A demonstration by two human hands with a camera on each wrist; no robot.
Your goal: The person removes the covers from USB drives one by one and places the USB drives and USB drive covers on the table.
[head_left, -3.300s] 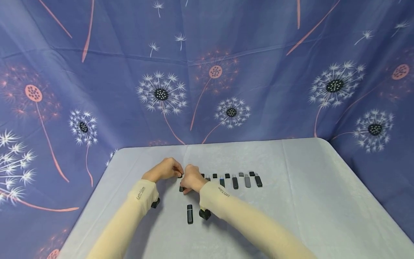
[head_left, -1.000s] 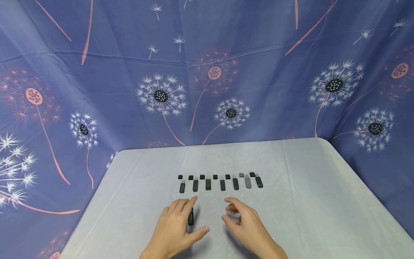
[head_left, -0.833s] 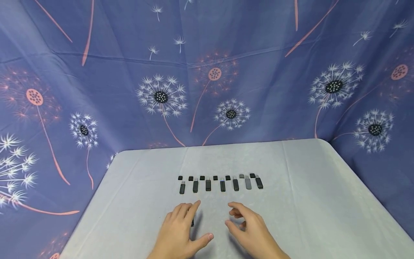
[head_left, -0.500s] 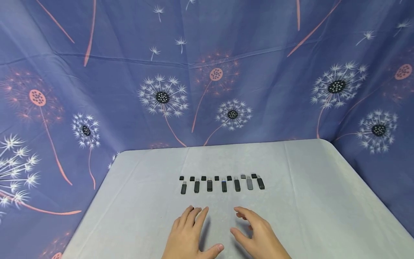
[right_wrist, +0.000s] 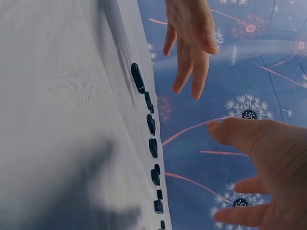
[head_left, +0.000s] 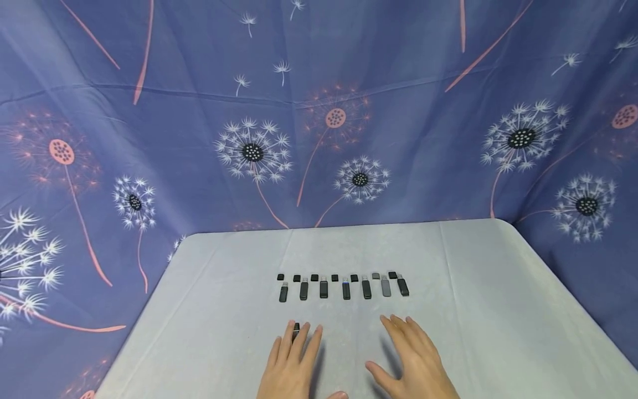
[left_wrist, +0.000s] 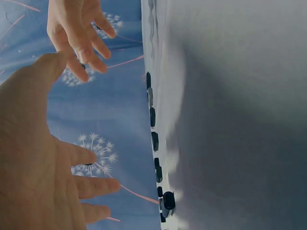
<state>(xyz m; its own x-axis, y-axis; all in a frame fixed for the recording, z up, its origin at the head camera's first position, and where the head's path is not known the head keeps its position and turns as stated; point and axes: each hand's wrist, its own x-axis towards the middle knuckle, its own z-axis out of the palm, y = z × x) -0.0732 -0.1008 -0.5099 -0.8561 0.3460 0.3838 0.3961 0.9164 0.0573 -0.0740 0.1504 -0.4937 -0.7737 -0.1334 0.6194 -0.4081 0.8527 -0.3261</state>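
Note:
Both hands hover over the near part of the table, holding nothing. My left hand (head_left: 289,363) has its fingers spread, palm down, and overlaps a black capped USB stick (head_left: 296,327) in the head view; only the stick's far end shows there. The right wrist view shows that black USB stick (right_wrist: 137,77) lying whole on the cloth, apart from the hands. To the right, my right hand (head_left: 418,363) holds its fingers extended and thumb apart. Beyond the hands lies a row of several uncapped USB sticks, including a grey one (head_left: 386,287) and a black leftmost one (head_left: 283,292).
Small caps lie behind the row, a black cap (head_left: 281,277) at the left end and a grey cap (head_left: 376,275) towards the right. A pale cloth covers the table (head_left: 224,288). A blue dandelion-print curtain (head_left: 309,72) hangs behind and at the sides.
Earlier, both hands worked at the row's left end on a cap and a stick. They have let go, leaving both lying there, and drawn back towards me. The right fingers have since straightened.

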